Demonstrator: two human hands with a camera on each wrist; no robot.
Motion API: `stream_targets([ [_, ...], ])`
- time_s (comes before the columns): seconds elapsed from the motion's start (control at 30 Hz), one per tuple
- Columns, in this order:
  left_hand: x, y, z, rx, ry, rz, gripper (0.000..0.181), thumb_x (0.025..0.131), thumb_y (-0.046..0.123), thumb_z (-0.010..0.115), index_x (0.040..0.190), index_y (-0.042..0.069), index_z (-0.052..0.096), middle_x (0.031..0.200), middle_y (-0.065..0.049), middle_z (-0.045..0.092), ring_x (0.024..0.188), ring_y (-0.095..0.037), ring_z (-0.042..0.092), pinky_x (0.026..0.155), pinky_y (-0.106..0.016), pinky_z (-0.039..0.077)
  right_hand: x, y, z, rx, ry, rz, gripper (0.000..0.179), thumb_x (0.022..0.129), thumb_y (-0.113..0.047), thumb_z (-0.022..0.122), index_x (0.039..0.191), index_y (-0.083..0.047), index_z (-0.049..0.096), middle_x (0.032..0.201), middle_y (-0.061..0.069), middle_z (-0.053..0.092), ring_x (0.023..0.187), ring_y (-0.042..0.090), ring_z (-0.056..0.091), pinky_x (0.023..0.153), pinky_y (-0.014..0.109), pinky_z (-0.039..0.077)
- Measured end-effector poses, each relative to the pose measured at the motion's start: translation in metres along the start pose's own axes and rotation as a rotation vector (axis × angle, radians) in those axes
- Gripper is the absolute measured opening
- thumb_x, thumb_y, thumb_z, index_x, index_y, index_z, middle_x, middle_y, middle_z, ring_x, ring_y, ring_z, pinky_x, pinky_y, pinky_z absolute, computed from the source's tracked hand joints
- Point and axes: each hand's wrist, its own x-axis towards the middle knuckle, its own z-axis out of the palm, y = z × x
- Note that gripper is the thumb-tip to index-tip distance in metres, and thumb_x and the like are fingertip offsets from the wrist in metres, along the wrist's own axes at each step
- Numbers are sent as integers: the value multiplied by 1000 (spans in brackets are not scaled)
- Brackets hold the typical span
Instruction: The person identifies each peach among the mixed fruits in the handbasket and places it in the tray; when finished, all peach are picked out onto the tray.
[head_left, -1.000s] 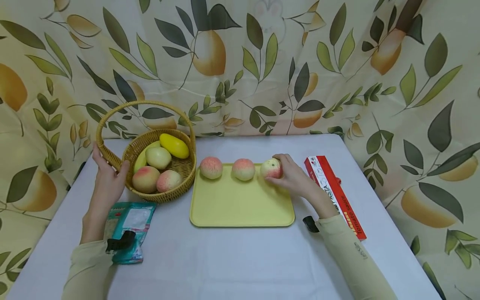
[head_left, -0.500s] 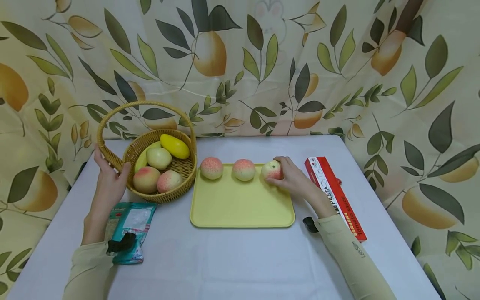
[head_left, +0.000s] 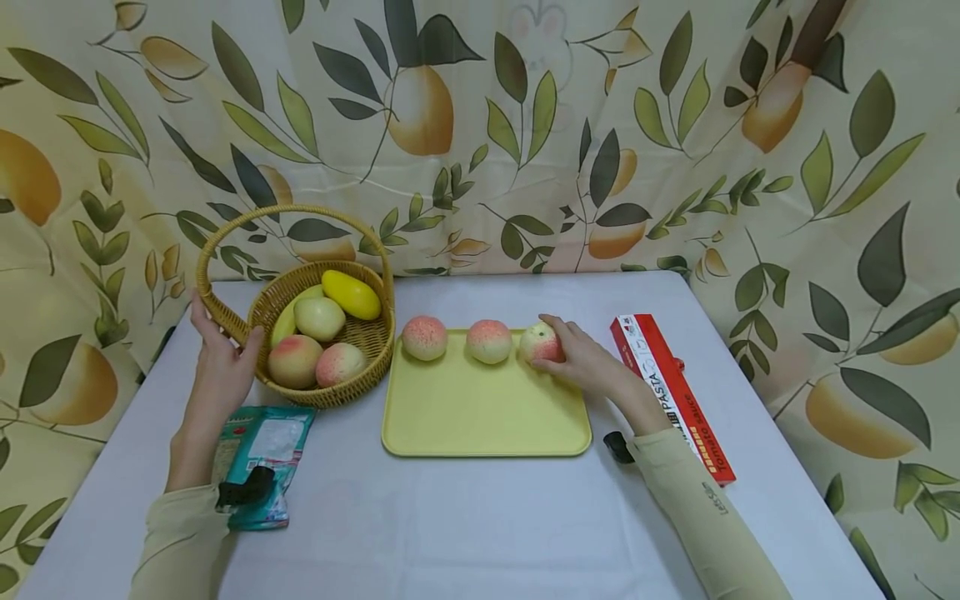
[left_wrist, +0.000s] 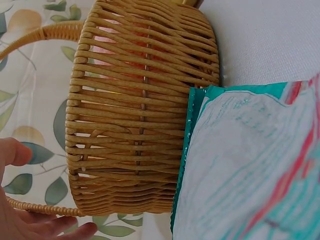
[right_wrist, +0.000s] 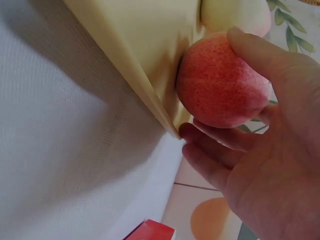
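In the head view my right hand (head_left: pixel 585 357) holds a pink-and-cream peach (head_left: pixel 538 342) at the back right corner of a yellow tray (head_left: pixel 487 417). The right wrist view has the thumb on the peach (right_wrist: pixel 225 82) and the fingers curled beneath it. Two more peaches stand in line to its left, a middle one (head_left: pixel 489 342) and a left one (head_left: pixel 424 337). My left hand (head_left: pixel 221 358) rests against the left side of a wicker basket (head_left: pixel 360 379), by its handle, with thumb and fingers spread. Inside lie two peaches, a pale round fruit, a banana and a yellow oblong fruit (head_left: pixel 351 294).
A teal packet (head_left: pixel 273 450) lies before the basket, partly under the left forearm. A red-and-white pasta box (head_left: pixel 675 396) lies right of the tray, beside the right forearm. The white-covered table (head_left: pixel 450 525) ends at a leaf-patterned curtain (head_left: pixel 480 208).
My right hand and its peach have shifted slightly left along the tray's back edge, towards the middle peach. The left hand stays at the basket.
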Motion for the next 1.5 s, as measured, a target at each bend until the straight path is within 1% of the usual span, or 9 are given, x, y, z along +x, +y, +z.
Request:
stream_targets([
  [0.13,-1,-1,0,2,-6,-13,93,107,37,46,158,27,-31,163,-37,21,138,-57,45,102,-71,43,-2,-2,0,-7,4,-5,89,96,-45,70,163,-15,21,143,23,48,123,37,54,108,58,47],
  [0.23,-1,-2,0,7,-7,-17,94,107,38,46,158,27,-32,163,-38,22,137,-57,45,102,-71,43,-3,-2,1,-11,4,-9,91,96,-44,70,165,-15,18,145,24,46,127,38,52,110,60,45],
  [0.43,1,-2,0,7,-4,9,94,107,36,47,158,24,-31,163,-38,20,137,-57,45,101,-71,44,-4,-2,3,-29,15,-8,94,97,-45,68,166,-17,11,150,26,42,131,41,50,112,62,43],
  [0.8,-1,0,-1,25,-4,1,94,107,38,46,157,25,-32,158,-42,28,132,-59,50,100,-71,44,-6,-2,6,-27,27,-10,93,99,-40,67,166,-14,9,157,28,36,141,46,45,115,65,39],
  [1.0,0,-1,-1,13,-5,6,93,107,38,46,158,26,-31,159,-42,26,132,-59,49,100,-71,44,-6,1,5,-25,32,-9,93,99,-37,67,166,-12,9,159,28,33,144,47,41,118,65,36],
  [1.17,0,-1,-1,2,-2,13,92,107,38,45,158,28,-31,163,-38,22,136,-57,47,101,-71,44,-5,2,5,-53,68,-32,92,99,-36,67,166,-10,10,158,29,31,143,47,43,118,64,36],
  [1.3,-1,-1,-1,-3,-3,6,93,107,37,46,158,27,-31,163,-37,20,136,-58,46,101,-72,43,-7,0,5,-64,106,-41,87,99,-34,68,165,-14,14,162,28,24,141,51,41,115,68,37],
  [1.4,-1,-1,-1,0,0,2,93,107,37,46,158,27,-31,162,-39,23,134,-59,48,100,-71,44,-8,-4,5,-56,127,-54,84,98,-33,68,164,-19,18,166,26,16,146,53,33,115,72,32],
  [1.5,-2,0,0,7,4,-3,93,107,39,45,158,27,-31,159,-40,27,132,-59,50,100,-70,46,-8,-9,6,-37,149,-99,82,98,-31,70,163,-18,23,168,26,13,152,51,20,121,73,18],
])
